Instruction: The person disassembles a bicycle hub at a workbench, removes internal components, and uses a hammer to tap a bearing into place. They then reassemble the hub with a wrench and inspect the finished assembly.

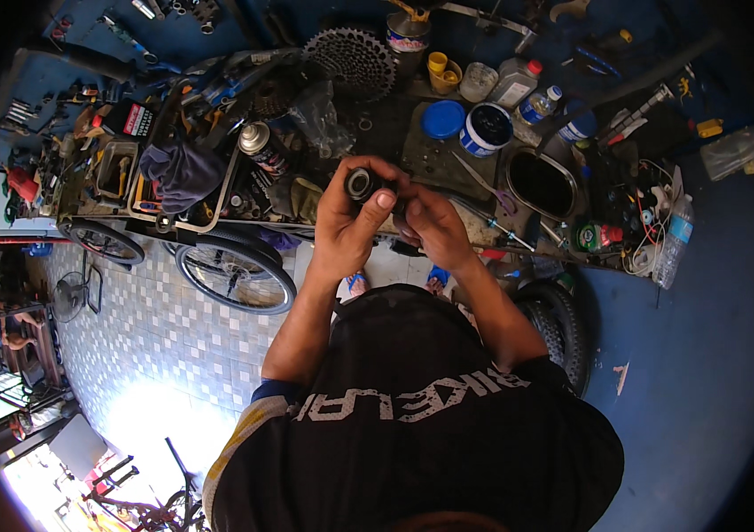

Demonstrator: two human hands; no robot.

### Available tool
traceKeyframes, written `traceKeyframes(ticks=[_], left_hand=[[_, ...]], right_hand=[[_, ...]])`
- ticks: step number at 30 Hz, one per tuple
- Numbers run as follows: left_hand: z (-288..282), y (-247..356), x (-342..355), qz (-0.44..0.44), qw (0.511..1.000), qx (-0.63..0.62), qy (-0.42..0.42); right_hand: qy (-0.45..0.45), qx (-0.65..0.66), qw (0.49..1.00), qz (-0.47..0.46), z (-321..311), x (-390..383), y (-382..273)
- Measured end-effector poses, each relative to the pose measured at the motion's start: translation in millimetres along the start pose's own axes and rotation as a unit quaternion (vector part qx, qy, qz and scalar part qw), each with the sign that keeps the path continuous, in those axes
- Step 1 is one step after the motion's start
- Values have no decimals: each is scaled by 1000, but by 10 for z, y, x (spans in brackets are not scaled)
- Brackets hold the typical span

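Note:
My left hand [344,226] is wrapped round a black cylindrical part, perhaps a bicycle hub [360,184], held up in front of the workbench. Its round end, with a pale metal ring inside, faces up between thumb and fingers. At the part's other side my right hand [437,229] has its fingers curled together; what they pinch there is mostly hidden. Beyond the hands on the bench lie a blue lid [442,120], an open tub of dark grease [487,130] and scissors [486,183]. A spray can [257,142] stands left of them.
A metal pan of dark liquid [540,183] sits at the right, near a plastic bottle [675,239]. A large cassette [349,64] stands at the back. Left are a tool tray with dark cloth [183,168] and, below the bench, a bicycle wheel [237,275].

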State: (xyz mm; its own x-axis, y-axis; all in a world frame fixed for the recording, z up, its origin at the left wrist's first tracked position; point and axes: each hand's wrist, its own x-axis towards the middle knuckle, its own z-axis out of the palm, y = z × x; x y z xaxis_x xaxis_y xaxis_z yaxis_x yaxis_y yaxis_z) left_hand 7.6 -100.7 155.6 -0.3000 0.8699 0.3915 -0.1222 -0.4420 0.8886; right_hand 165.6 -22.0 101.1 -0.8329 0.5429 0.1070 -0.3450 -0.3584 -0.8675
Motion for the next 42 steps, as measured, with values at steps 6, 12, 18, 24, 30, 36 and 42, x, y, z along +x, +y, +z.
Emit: traceKeyframes(ticks=[6, 12, 18, 24, 30, 36, 42], left_hand=[[60, -30, -31, -48, 997, -52, -5], [138, -48, -26, 8, 998, -53, -15], [228, 217, 11, 32, 997, 52, -48], [200, 203, 0, 46, 996, 57, -52], [209, 239, -13, 25, 998, 16, -49], [179, 264, -12, 11, 998, 27, -58], [166, 268, -20, -12, 998, 30, -58]], right_hand=[[87, -59, 993, -52, 294, -45, -70], [48, -56, 992, -104, 398, 6, -141], [-9, -15, 996, -85, 345, 29, -334], [-18, -30, 996, -80, 366, 6, -366], [-31, -34, 996, -78, 300, -5, -301], [-20, -3, 999, -45, 235, -51, -192], [-26, 5, 999, -27, 138, -72, -113]])
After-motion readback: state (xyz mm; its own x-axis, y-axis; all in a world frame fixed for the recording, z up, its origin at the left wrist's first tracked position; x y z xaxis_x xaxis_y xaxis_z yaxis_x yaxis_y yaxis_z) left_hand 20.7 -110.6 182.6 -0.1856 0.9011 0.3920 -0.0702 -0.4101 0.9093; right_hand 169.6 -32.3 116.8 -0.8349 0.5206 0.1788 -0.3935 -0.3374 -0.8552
